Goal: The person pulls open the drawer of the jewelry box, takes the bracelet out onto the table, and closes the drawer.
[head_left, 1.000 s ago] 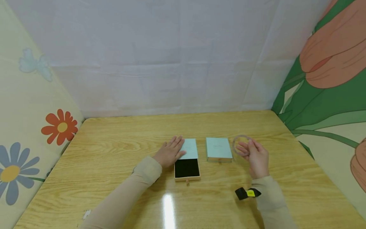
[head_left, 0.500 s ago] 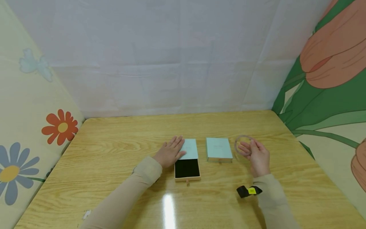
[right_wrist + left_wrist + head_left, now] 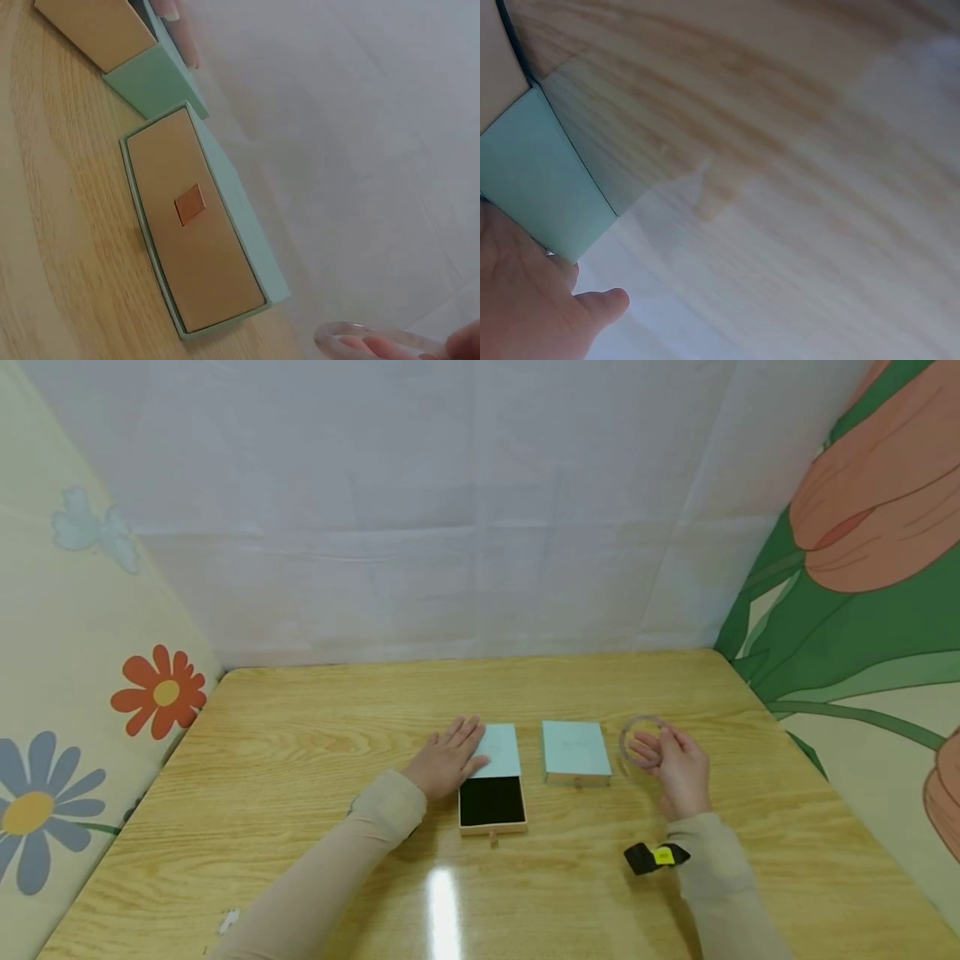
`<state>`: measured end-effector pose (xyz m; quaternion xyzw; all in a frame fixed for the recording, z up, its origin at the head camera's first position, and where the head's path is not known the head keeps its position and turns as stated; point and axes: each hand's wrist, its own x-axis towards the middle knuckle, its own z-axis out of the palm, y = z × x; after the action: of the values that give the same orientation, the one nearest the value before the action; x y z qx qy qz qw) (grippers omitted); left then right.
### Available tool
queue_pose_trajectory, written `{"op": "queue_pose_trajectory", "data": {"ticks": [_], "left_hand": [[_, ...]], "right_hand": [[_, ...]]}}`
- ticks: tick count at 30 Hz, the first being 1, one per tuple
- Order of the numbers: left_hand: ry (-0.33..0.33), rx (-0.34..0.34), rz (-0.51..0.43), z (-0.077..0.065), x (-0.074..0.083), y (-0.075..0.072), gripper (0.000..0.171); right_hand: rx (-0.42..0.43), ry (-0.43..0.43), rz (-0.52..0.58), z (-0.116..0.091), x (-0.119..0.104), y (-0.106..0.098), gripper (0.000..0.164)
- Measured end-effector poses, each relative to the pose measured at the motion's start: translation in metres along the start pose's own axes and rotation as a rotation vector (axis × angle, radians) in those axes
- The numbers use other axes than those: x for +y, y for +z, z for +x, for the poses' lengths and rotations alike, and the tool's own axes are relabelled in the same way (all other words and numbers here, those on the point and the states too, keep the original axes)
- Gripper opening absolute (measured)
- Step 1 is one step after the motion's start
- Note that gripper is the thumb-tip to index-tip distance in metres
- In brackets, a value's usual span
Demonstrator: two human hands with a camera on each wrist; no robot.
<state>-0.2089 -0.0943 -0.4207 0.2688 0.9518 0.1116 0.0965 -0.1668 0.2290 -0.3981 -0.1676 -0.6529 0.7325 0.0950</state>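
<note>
We have the bangle (image 3: 623, 745) up beside the closed box (image 3: 576, 748), its rim pinched between the thumb and fingers of the right hand (image 3: 681, 772). The left hand (image 3: 444, 762) lies spread across the left part of the other box (image 3: 501, 750), whose drawer (image 3: 492, 829) is pulled out towards us on the worktop (image 3: 360, 710), showing a dark lining.

We judge the step in hand to be holding the bangle while steadying the box with the drawer out — the bangle is well apart from that drawer. Any next move with it, we think, calls for a light pinch — it looks smooth and could slip — and a steady left hand, so the box does not slide.
</note>
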Motion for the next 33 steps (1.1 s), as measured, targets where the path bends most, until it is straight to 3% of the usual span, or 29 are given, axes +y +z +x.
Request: {"op": "queue_pose_trajectory", "data": {"ticks": [10,33], "left_hand": [[0.001,-0.008,0.001,0.000,0.001,-0.002,0.063],[0.002,-0.015,0.008,-0.002,0.002,-0.003,0.064]], "right_hand": [[-0.029,0.033,-0.066,0.005,0.003,-0.004,0.052],[-0.156,0.154,-0.053,0.016,0.006,-0.015,0.057]]}}
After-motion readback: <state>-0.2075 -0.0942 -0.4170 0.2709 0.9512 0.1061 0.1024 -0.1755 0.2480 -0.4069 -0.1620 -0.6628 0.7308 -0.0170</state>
